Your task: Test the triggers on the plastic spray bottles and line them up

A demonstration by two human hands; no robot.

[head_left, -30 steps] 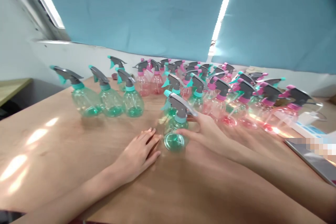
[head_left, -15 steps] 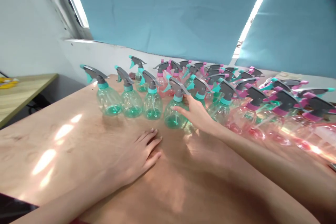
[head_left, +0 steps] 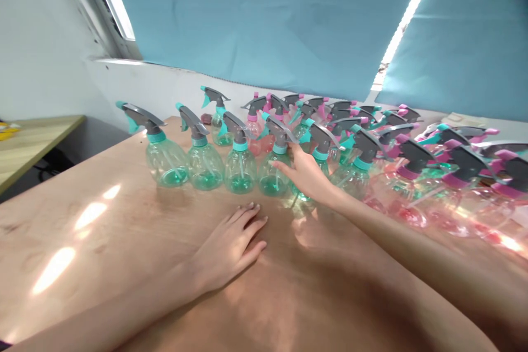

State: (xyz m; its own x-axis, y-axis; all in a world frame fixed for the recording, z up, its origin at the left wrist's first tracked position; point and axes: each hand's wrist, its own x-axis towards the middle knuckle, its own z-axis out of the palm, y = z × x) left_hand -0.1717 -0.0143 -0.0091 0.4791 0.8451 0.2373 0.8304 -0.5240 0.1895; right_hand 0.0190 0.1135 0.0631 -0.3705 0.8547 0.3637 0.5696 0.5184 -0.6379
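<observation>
Several clear green spray bottles with grey triggers stand in a row on the brown wooden table [head_left: 124, 242]. My right hand [head_left: 306, 175] reaches forward and wraps round the green spray bottle [head_left: 273, 168] at the right end of that row, which stands upright next to its neighbour [head_left: 240, 165]. My left hand [head_left: 230, 246] lies flat on the table nearer to me, fingers stretched out, holding nothing. Two more green bottles [head_left: 164, 155] [head_left: 203, 158] complete the row to the left.
A dense crowd of pink and green spray bottles [head_left: 412, 165] fills the table behind and to the right of my right arm. Blue blinds [head_left: 268, 16] hang over the window behind. A second wooden table [head_left: 28, 143] stands at the far left.
My right hand has carried the green bottle away from me and set it upright at the right end of the row. My left hand stayed flat on the table.
</observation>
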